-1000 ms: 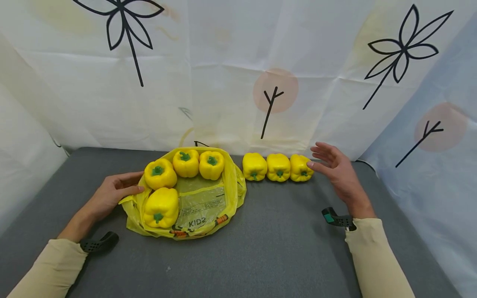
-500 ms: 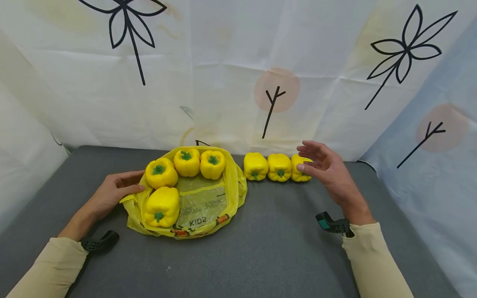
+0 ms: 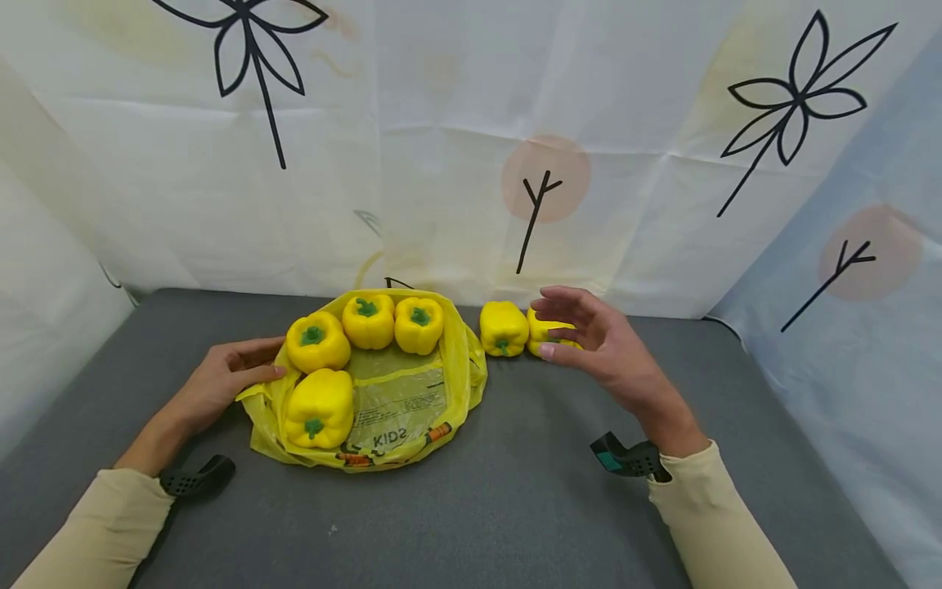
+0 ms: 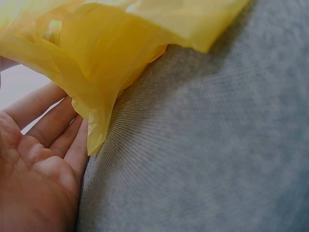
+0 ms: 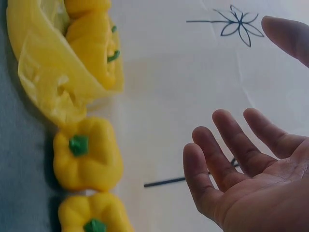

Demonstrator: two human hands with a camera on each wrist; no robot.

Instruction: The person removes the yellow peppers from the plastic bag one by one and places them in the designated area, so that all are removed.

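Note:
A yellow plastic bag (image 3: 464, 384) lies spread wide at its mouth, with several yellow bell peppers (image 3: 318, 409) along its left and far sides. My left hand (image 3: 221, 383) touches the bag's left side; in the left wrist view its fingers (image 4: 50, 121) are extended against the hanging plastic. To the bag's right, a bell pepper (image 3: 504, 329) stands beside another bell pepper (image 3: 543, 323), partly covered by my right hand (image 3: 614, 352). That hand hovers with relaxed, spread fingers and holds nothing; in the right wrist view its palm (image 5: 270, 188) is bare.
A dark grey table (image 3: 471, 523) carries everything. Behind it hangs a white cloth backdrop (image 3: 441, 180) with printed flowers and twigs, and another cloth wall (image 3: 883, 343) borders the right side.
My right hand has moved left over the row of bell peppers. The rightmost pepper, seen earlier, is now hidden behind it. My left hand and the bag stay in place.

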